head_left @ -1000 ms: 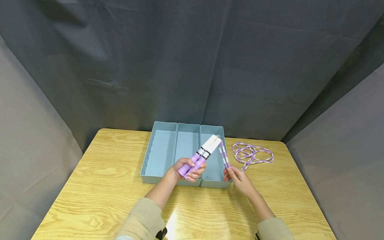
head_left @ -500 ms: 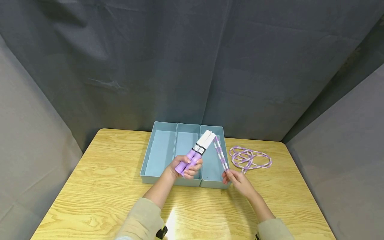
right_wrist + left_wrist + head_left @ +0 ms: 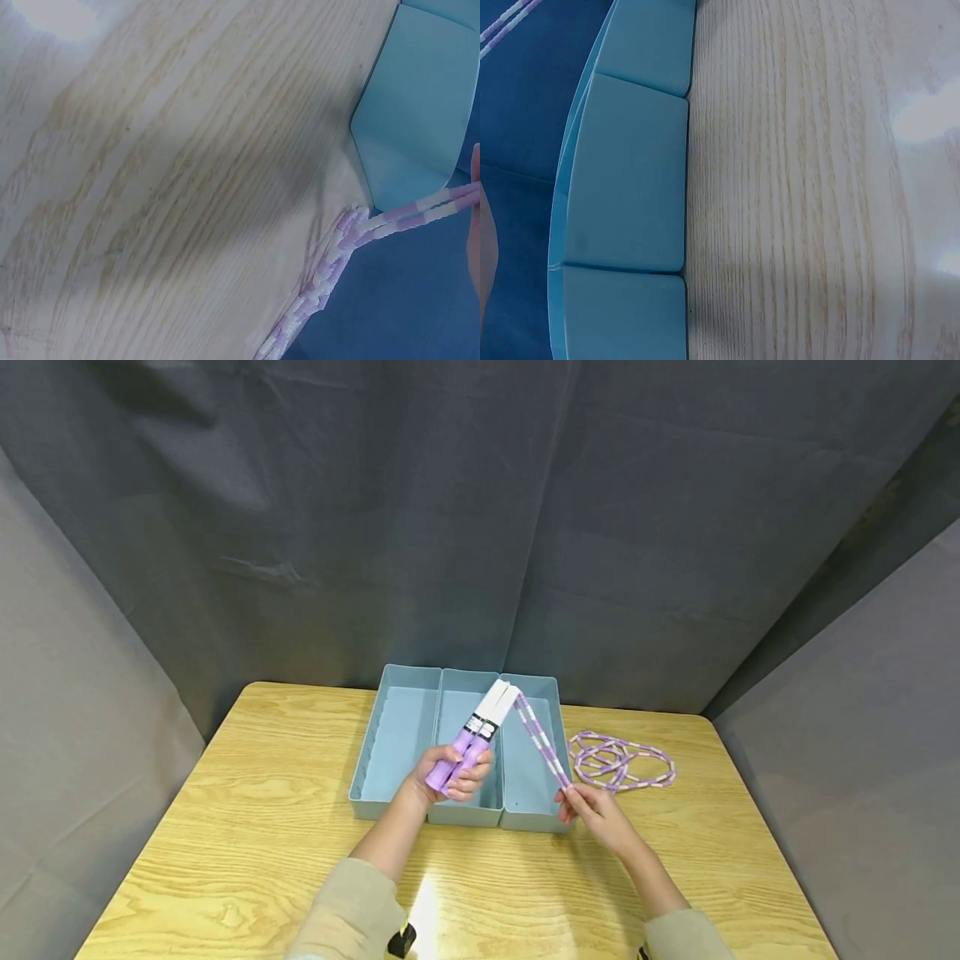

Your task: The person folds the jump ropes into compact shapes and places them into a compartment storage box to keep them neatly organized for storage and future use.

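My left hand [image 3: 454, 774] grips both handles [image 3: 474, 735] of a jump rope, purple at the grips with black bands and white ends, held side by side over the blue-grey trays. From the white ends two beaded strands, purple and white, slope down to my right hand [image 3: 592, 814], which pinches them near the right tray's front corner. The remaining rope [image 3: 621, 762] lies in loose loops on the table to the right. In the right wrist view the paired strands [image 3: 420, 212] run from the heap to the fingers at the frame's edge.
Three blue-grey trays [image 3: 397, 735] stand side by side on the wooden table [image 3: 247, 827], close to its back edge. A dark grey curtain [image 3: 360, 527] hangs behind, with lighter cloth panels [image 3: 67, 710] at both sides.
My left hand has moved left and slightly up with the handles, drawing the strands longer between the hands. The loops on the table have slid a little left and nearer. My right hand has barely moved.
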`<state>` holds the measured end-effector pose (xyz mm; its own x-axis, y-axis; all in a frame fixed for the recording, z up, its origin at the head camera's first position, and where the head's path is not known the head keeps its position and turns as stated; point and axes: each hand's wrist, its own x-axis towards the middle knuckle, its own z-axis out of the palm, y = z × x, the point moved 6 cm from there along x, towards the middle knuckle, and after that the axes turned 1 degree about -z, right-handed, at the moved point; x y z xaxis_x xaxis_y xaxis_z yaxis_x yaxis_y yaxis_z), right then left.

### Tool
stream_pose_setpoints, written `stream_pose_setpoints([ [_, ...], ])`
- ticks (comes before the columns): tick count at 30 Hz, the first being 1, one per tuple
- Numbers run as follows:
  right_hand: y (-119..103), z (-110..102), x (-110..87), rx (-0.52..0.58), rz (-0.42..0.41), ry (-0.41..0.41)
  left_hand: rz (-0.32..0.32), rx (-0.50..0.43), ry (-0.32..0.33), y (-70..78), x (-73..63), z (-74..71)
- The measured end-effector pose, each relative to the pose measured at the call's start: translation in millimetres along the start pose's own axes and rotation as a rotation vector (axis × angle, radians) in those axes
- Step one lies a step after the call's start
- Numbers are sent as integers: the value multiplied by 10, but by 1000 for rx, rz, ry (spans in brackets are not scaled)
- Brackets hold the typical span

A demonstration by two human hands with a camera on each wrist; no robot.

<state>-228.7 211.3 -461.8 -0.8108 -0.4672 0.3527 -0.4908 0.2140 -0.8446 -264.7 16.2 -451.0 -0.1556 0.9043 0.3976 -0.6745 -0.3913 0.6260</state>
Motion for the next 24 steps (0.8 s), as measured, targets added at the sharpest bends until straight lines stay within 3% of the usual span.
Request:
stream_pose_setpoints([
  [7, -44, -12, -20, -45, -9, -15, 57, -16, 27, 37, -55, -36],
  [24, -291, 134, 39, -215, 116, -144, 28, 1, 43, 49, -79, -112],
])
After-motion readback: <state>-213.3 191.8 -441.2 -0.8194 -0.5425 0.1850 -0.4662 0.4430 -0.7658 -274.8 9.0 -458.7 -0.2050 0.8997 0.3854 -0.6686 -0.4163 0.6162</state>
